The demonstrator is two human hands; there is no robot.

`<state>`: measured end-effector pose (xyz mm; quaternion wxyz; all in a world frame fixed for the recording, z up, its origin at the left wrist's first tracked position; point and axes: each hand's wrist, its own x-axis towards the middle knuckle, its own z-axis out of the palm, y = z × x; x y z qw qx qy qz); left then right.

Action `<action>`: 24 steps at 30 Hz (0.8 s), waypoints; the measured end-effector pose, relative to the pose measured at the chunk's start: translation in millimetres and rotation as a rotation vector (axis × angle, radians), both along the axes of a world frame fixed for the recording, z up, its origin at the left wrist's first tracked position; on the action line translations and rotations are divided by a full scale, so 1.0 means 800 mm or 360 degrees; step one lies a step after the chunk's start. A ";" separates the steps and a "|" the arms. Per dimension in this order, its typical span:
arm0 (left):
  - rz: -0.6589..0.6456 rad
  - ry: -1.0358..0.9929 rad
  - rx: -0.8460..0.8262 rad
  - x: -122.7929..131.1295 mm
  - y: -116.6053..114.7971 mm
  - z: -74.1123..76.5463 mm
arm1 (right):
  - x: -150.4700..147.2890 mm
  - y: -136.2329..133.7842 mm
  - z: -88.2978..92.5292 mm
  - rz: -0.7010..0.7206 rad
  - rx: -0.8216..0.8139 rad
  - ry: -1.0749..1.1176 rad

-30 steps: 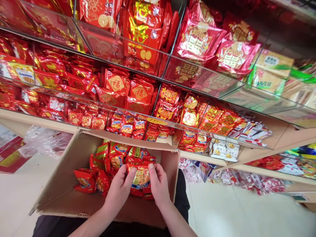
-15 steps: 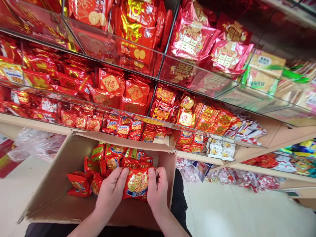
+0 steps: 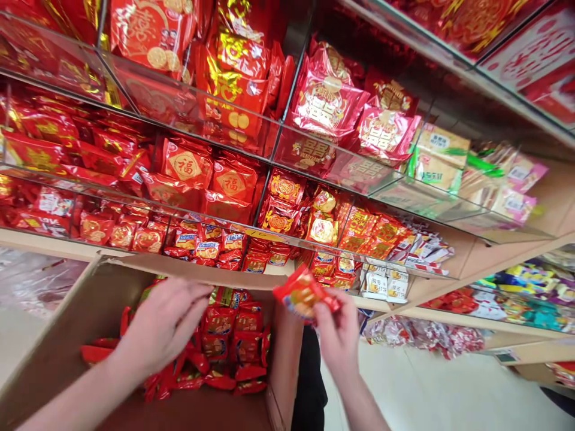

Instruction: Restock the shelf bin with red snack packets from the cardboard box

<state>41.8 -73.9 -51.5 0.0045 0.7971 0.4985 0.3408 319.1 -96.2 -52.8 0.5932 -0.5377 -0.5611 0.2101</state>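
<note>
A small red biscuit packet (image 3: pixel 302 293) is held by one end in my right hand (image 3: pixel 338 332), between thumb and fingers. It is raised over the right edge of the cardboard box, in front of the lowest shelf. My left hand (image 3: pixel 164 320), slightly blurred, hovers above the box's contents with fingers stretched out and thumb apart, nothing visible in it. Under it, the open cardboard box (image 3: pixel 49 335) holds several similar red packets (image 3: pixel 218 329), some standing in rows and others lying loose. Part of the pile is hidden behind my left hand and forearm.
Tiered shelves with clear front panels (image 3: pixel 197 114) carry red packets (image 3: pixel 186 164), pink-red packets (image 3: pixel 330 102) and white packets (image 3: pixel 377 281). Plastic-wrapped goods (image 3: pixel 426 329) sit below the shelf. A dark-clothed leg (image 3: pixel 309 383) is beside the box, over pale floor tiles (image 3: pixel 404 389).
Both hands were on one packet over the box. My left hand has let go and moved left; my right hand has carried the packet up and right. The view has shifted too.
</note>
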 end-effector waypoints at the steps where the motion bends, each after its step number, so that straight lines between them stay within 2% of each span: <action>1: 0.0089 0.0207 0.0040 -0.010 0.015 0.006 | 0.019 0.017 0.002 -0.0093 0.0042 -0.0172; 3: 0.0221 0.0486 0.0022 -0.025 0.042 0.012 | 0.050 0.054 -0.001 -0.0110 0.0005 -0.0578; 5: 0.0306 0.0601 -0.0020 -0.032 0.058 0.007 | 0.066 0.089 -0.014 0.0038 -0.0165 -0.0919; 9: 0.0423 0.0701 -0.0021 -0.032 0.063 -0.016 | 0.058 0.152 -0.052 0.0272 -0.0524 -0.1218; 12: 0.0452 0.0737 0.0016 -0.032 0.062 -0.025 | 0.040 0.196 -0.081 0.0264 -0.0593 -0.1208; 16: 0.0467 0.0768 0.0056 -0.035 0.067 -0.026 | 0.021 0.238 -0.115 0.0192 -0.0722 -0.1126; 20: 0.0489 0.0784 0.0081 -0.033 0.069 -0.026 | 0.008 0.254 -0.142 0.0034 -0.0866 -0.0975; 24: 0.0510 0.0787 0.0086 -0.031 0.071 -0.027 | 0.006 0.261 -0.154 -0.0057 -0.0996 -0.0842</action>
